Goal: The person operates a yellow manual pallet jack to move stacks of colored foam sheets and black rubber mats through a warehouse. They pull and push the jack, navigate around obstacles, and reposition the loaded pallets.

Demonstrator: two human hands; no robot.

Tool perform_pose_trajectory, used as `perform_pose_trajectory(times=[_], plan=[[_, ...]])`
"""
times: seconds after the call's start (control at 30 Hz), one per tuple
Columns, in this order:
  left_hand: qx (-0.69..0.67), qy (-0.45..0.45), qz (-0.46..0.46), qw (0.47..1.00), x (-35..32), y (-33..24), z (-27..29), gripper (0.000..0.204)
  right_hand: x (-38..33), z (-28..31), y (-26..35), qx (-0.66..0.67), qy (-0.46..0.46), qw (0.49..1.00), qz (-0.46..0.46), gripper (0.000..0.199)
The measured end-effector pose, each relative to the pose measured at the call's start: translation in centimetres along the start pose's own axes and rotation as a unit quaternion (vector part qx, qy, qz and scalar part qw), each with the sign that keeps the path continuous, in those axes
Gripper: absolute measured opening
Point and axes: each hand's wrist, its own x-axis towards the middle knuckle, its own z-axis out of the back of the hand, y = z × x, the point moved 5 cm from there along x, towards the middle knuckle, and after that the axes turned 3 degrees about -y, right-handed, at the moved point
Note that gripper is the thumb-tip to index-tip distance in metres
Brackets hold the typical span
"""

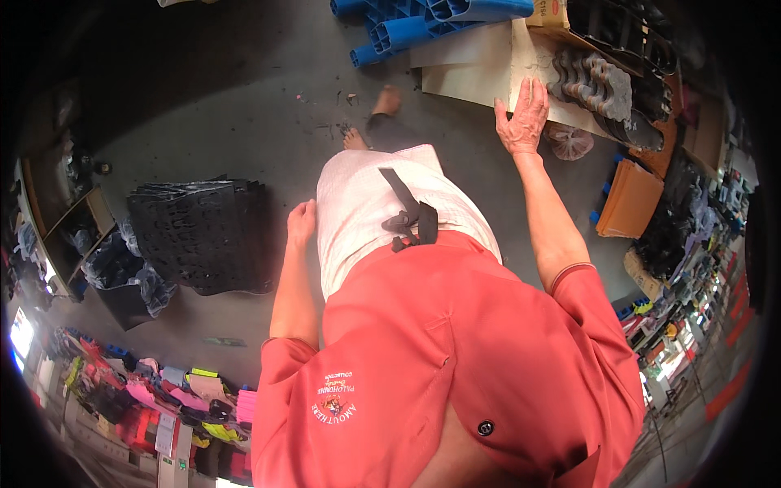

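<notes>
Lying on the pale board [480, 85], towards its right end, is the wavy grey stack [592, 85]; long axis slants rightward and slightly towards me, scalloped edges facing my side. Which end is its front, I cannot tell. Count: one stack; its layers are too blurred to number.

My right hand [525, 118] is at the board's near edge, just left of the stack. Fingers parted, thumb well out, nothing pinched; fingertips overlap the edge, but whether they press on it I cannot tell. My left hand [302, 221] hangs well apart from the board, on its near left, beside my white apron [362, 211]; its fingers look bent, but whether they close on anything I cannot tell.

Around the board: several blue plastic pieces [403, 34] at its far left, overlapping, exact count uncertain. One cardboard box [549, 15] at its far side, contents not readable. One translucent bag [569, 141] below its near edge, filled, contents unclear. Two bare feet [388, 101] on the floor to its left. Well left of it, one pile of black cut-out sheets [199, 232]; beyond that, one plastic-lined bin [122, 264], dark inside.
</notes>
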Motion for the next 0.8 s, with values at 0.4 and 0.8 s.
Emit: perform_pose_trajectory(times=[0.4,0.8], plan=[[-0.168,-0.007,0.000,0.986,-2.7,-8.7,5.0,0.043,0.8,0.7,0.6,0.025,-0.017,0.999,-0.010,0.078],[-0.028,0.027,-0.035,0.999,5.3,-10.9,8.3,0.047,1.5,0.7,1.6,0.021,0.029,0.993,-0.109,0.076]])
